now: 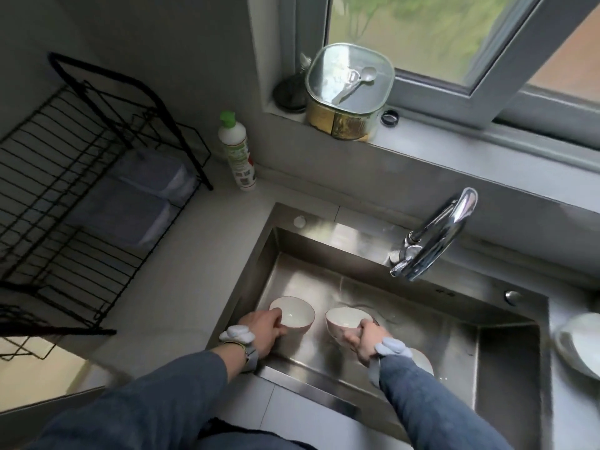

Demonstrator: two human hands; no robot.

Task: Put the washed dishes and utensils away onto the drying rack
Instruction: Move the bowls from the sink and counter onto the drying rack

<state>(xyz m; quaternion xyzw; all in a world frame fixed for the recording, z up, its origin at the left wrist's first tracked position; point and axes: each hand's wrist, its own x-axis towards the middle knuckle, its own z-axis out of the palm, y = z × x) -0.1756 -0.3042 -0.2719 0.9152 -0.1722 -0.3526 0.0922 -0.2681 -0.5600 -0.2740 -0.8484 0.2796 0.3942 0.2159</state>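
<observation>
Left hand (264, 329) and right hand (362, 339) each grip a bowl's rim, left bowl (297, 311) and right bowl (345, 319), inside the sink (373, 381), apparently ready for lifting to the rack (65, 177).

Two white bowls, left bowl (297, 315) and right bowl (345, 323), upright side by side in the sink; black wire drying rack (74, 196) well left.

Brushed steel sink (506, 358), glossy ceramic bowls (297, 311), chromed tap (435, 241), black wire rack (65, 196).

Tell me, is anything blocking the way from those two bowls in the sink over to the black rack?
Nothing visible does. The left hand holds one bowl, the right hand the other bowl. Bare counter lies between the sink and the drying rack; the soap bottle stands farther back.
</observation>
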